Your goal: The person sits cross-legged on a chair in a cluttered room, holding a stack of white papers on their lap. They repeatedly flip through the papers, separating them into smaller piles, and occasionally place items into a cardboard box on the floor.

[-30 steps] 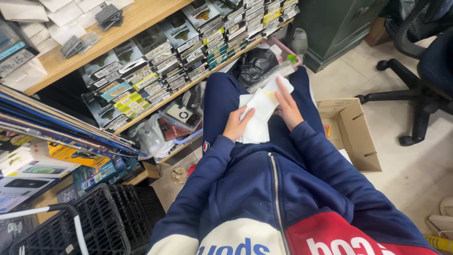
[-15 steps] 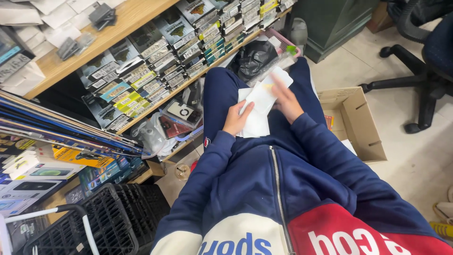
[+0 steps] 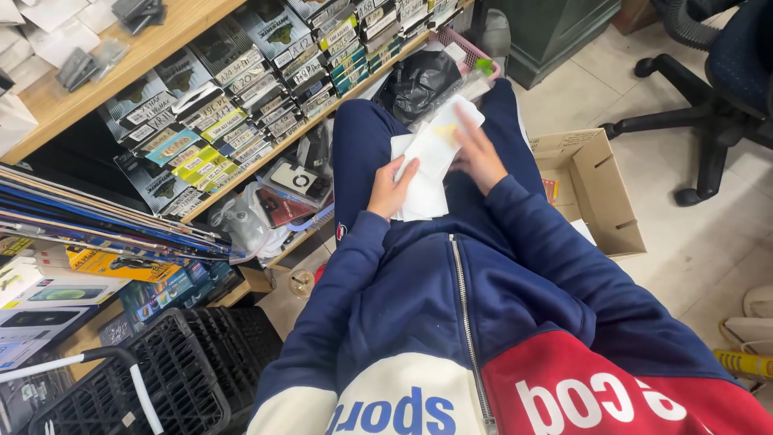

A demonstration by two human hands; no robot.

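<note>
Hands meet over a lap, seen from above by a head-worn camera. A stack of white flat packets (image 3: pixel 424 173) is held between them, resting on dark blue trousers. The left hand (image 3: pixel 390 192) is closed on the near, lower end of the stack, thumb laid across the top sheet. The right hand (image 3: pixel 477 157) lies further out, fingers spread flat against the far end; whether it pinches the edge or only presses on it cannot be told.

The long axis of the stack runs away from the body and slants toward the right hand's side — its near end is under the left hand, its far corner past the right fingertips. So the stack lies directly between the two hands, each at one end.

Just beyond the right hand, a black plastic bag (image 3: pixel 419 80) is seen, touching the knee area. Out from the left hand, a wooden shelf (image 3: pixel 153 48) packed with small boxed goods is seen. To the right hand's side, on the tiled floor, an open cardboard box (image 3: pixel 600 189) stands — near the leg, apart from the stack.
</note>
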